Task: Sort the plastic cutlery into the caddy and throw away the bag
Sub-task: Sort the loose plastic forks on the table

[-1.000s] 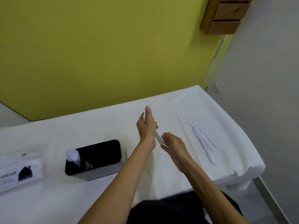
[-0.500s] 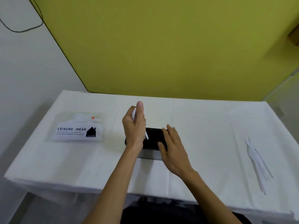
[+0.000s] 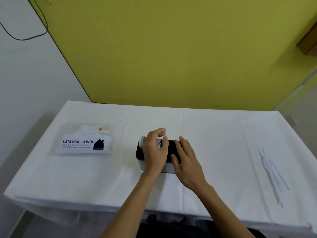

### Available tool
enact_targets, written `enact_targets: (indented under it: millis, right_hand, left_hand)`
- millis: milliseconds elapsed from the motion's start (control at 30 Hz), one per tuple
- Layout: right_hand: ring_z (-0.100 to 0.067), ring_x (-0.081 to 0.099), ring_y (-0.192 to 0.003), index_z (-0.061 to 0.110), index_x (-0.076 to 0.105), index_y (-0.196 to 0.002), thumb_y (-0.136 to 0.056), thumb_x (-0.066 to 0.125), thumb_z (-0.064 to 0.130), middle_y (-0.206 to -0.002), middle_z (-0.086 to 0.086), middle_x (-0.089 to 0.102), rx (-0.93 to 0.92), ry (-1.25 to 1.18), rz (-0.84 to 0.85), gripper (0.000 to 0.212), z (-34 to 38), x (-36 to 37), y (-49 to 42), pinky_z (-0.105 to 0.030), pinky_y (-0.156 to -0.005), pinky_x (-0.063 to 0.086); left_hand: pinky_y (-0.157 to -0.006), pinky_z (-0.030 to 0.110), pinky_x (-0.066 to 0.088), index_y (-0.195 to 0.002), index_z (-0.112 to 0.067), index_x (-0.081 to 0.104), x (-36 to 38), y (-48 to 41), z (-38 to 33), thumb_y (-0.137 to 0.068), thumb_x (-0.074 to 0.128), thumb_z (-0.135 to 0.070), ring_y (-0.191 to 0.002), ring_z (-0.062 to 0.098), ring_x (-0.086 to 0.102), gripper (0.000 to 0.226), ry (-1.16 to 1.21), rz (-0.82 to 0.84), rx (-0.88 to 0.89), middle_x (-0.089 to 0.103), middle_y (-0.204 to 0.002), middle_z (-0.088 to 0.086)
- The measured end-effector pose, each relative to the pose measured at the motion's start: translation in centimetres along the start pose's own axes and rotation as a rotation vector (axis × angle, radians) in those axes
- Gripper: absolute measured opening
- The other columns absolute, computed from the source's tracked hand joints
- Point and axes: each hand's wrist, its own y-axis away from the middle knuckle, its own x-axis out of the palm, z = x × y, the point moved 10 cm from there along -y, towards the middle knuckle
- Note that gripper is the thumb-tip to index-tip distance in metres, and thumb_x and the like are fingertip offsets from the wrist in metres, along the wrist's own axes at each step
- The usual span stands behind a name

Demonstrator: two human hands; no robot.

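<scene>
A black caddy (image 3: pixel 139 156) with a pale base stands mid-table. A white spoon bowl (image 3: pixel 142 141) sticks up from its left end. My left hand (image 3: pixel 153 152) is over the caddy, fingers curled round white plastic cutlery (image 3: pixel 158 143) whose ribbed tips show between thumb and fingers; its lower part is hidden inside the caddy. My right hand (image 3: pixel 186 162) rests flat on the caddy's right half with fingers straight. Several loose white cutlery pieces (image 3: pixel 272 174) lie at the table's right. A clear bag (image 3: pixel 84 141) printed "LEISURE WEAR" lies at the left.
The table (image 3: pixel 214 127) wears a white cloth, with a yellow-green wall right behind it. A white wall with a hanging black cable (image 3: pixel 25 37) stands at the left. A wooden shelf corner (image 3: pixel 308 43) juts out at the upper right.
My left hand has lowered the white cutlery from upright above the table down into the caddy. My right hand stayed on the caddy's right side. The camera view swung left earlier.
</scene>
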Motion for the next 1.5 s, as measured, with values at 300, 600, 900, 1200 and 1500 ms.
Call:
enact_targets:
  millis: [300,600,900,1200,1500]
  right_hand:
    - [-0.003,0.004,-0.152,0.027,0.025,-0.156,-0.106,0.034,0.034,-0.165,0.012,0.013,-0.055,-0.144,0.05,0.051,-0.5,0.1,0.0,-0.031,-0.122,0.024]
    - [-0.006,0.036,-0.143,0.031,0.04,-0.149,-0.103,0.031,0.038,-0.154,0.012,0.041,0.185,-0.22,-0.037,0.047,-11.9,-3.3,3.6,-0.039,-0.116,0.036]
    - [-0.026,0.051,-0.126,0.013,0.061,-0.13,-0.095,0.054,0.012,-0.138,-0.007,0.058,0.749,-0.007,-0.414,0.035,-28.4,-13.8,14.9,-0.036,-0.104,0.041]
    - [-0.026,0.06,-0.087,0.019,0.051,-0.116,-0.097,0.049,0.024,-0.115,-0.004,0.054,0.932,0.152,-0.257,0.02,-31.8,-15.3,16.4,-0.032,-0.069,0.041]
    - [-0.017,0.059,-0.078,0.021,0.063,-0.094,-0.092,0.05,0.031,-0.09,0.005,0.061,0.813,0.193,-0.203,0.016,-29.2,-14.3,14.9,-0.031,-0.068,0.051]
  left_hand:
    - [-0.112,0.035,0.039,-0.107,-0.011,0.072,1.5,0.1,-5.9,-0.092,0.06,0.002,-0.105,0.011,0.063,0.023,-0.13,-0.026,0.296,0.071,-0.107,-0.005]
    - [-0.092,0.018,0.049,-0.105,-0.013,0.073,12.3,3.5,-7.0,-0.091,0.055,0.005,-0.102,0.001,0.064,0.029,0.045,0.282,0.191,0.071,-0.105,-0.006]
    - [-0.083,0.01,0.047,-0.098,-0.022,0.074,25.9,12.2,-4.6,-0.09,0.055,0.005,-0.094,-0.005,0.063,0.034,0.042,0.732,0.023,0.071,-0.101,-0.013]
    - [-0.076,0.01,0.05,-0.102,-0.022,0.071,31.2,16.0,-1.2,-0.095,0.058,-0.011,-0.091,0.003,0.067,0.018,-0.019,0.947,-0.225,0.071,-0.099,-0.01]
    - [-0.066,0.026,0.059,-0.103,-0.012,0.066,33.8,17.2,0.7,-0.095,0.06,-0.042,-0.068,0.012,0.069,0.031,-0.002,0.994,-0.564,0.076,-0.09,0.005]
